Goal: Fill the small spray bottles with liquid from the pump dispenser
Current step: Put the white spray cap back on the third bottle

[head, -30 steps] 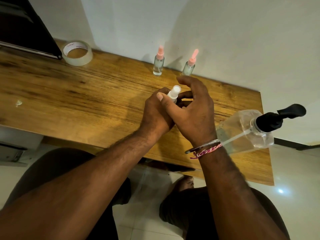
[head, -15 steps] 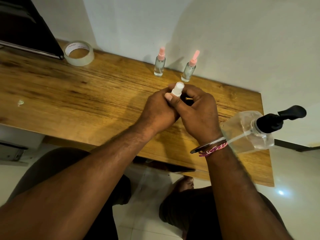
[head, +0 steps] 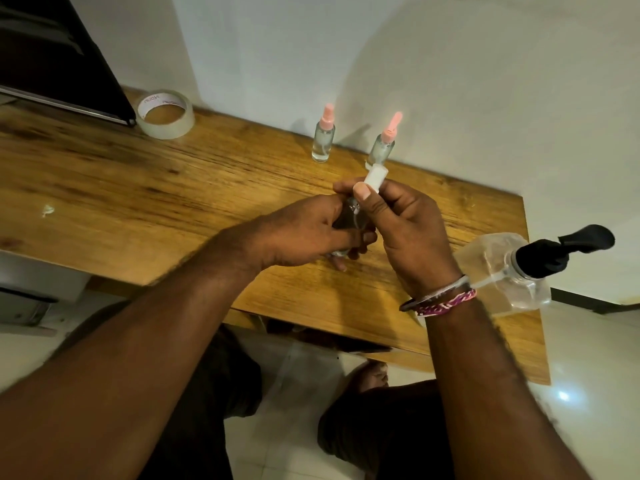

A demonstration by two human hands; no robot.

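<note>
Domestic room: wooden desk [head: 145,188] against a plain white wall [head: 381,57], tape roll [head: 165,114], dark monitor [head: 52,60], tiled floor [head: 595,393].

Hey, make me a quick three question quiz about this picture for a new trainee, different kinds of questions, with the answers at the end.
1. True or false: the pump dispenser lies on its side near the right end of the wooden table.
2. How many small bottles with pink tops stand by the wall?
3. Multiple choice: what does the right hand pinch? A) the roll of tape B) the white cap C) the dispenser's black pump head

Key
1. True.
2. Two: the left pink-topped bottle and the right pink-topped bottle.
3. B. The left hand grips the clear bottle under that cap.
</note>
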